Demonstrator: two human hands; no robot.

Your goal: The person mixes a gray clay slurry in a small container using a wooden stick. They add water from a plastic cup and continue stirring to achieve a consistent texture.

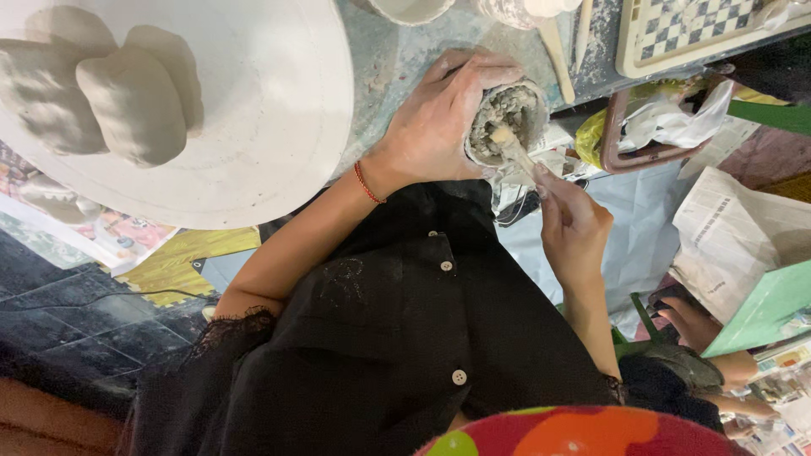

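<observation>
View from above of a person in a black buttoned top working clay at a grey, clay-smeared table [397, 59]. The left hand [439, 118], with a thin red bracelet [367, 183] at the wrist, wraps closed around a small clay cup [507, 122] just right of centre at the table's near edge, fingers curled over its far side. The cup's mouth faces the camera and its inside looks rough and lumpy. The right hand [573, 226], at about five o'clock from the cup, pinches a pale wooden stick [512, 148] in a narrow fingertip grip; the stick's tip sits inside the cup, touching the inner wall.

At about nine o'clock from the cup lies a large round white board [279, 110] carrying three smooth grey clay lumps [127, 101]. At twelve to one o'clock two more wooden tools [557, 51] rest on the table, with a checkered tray [684, 25] at two o'clock. Folded newspaper [735, 228] lies at four o'clock, near another person's hand [688, 321] low at the right.

Judged from this view, the scraping would go best with the left hand cradling the cup firmly but without squeezing, since soft walls would likely deform, and with the stick worked in short, light strokes, the cup turned a little between them
</observation>
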